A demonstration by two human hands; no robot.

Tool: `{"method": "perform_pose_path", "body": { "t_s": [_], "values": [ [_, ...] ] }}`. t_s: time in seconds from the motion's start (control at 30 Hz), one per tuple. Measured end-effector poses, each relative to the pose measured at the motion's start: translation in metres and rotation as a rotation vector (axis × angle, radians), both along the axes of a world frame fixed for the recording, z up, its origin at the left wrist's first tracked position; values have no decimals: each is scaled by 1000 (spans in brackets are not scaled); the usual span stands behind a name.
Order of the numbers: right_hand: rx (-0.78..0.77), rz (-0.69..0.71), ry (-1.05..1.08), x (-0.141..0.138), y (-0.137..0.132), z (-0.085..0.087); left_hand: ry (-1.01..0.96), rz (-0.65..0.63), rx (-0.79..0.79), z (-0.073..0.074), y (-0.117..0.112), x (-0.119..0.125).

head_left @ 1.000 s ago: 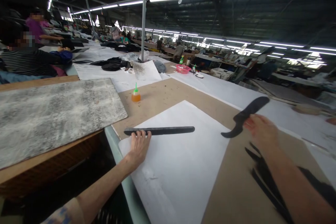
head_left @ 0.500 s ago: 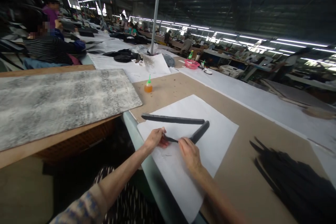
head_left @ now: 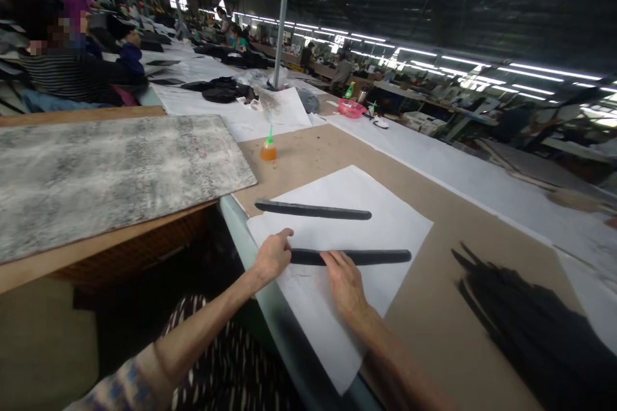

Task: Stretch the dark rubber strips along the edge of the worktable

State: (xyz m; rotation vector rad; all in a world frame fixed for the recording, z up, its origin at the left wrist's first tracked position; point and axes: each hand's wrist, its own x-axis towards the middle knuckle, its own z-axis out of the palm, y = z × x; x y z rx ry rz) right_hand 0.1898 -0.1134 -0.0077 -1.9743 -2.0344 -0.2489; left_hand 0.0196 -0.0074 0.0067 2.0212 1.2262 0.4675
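Note:
A long black strip with rounded ends lies nearly straight across a white paper sheet. At its left end is my left hand, closed on it, with one finger sticking out past the edge. My right hand has its fingers together on the strip's near edge, left of its middle, and grips it there; the thumb is hidden. Farther back on the same paper rests a second black strip, roughly parallel and touched by neither hand.
A pile of black strips lies on the brown table covering at right. Behind the paper stands a bottle of orange liquid. A grey mottled board is at left, a pink basket farther back. A co-worker sits at left.
The near strip was bent, with its right part angled up toward the far strip; now it lies straight and apart from it. Both hands stay at its left part.

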Motion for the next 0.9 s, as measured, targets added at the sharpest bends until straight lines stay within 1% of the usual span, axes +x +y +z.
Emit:
{"method": "perform_pose_path", "body": {
  "t_s": [0.1,0.17,0.23,0.33,0.43,0.53,0.77,0.9],
  "values": [
    [29,-43,107,0,5,5,72,-28,37,-2,-5,-2],
    [29,-40,160,-5,11,10,93,-32,86,-5,-7,-4],
    [-4,32,185,-12,19,15,90,-35,129,-7,-9,-6],
    [-69,165,178,-27,30,18,35,-50,142,-13,-9,-9],
    [-113,192,119,-37,39,16,-13,-59,163,-16,-9,-13],
    [-112,184,68,-39,44,11,29,-78,230,-15,-7,-19],
    [6,251,47,-34,45,0,218,-147,366,-9,-3,-30],
    [70,283,45,-32,45,-5,259,-167,434,-10,-3,-30]
  ]
}}
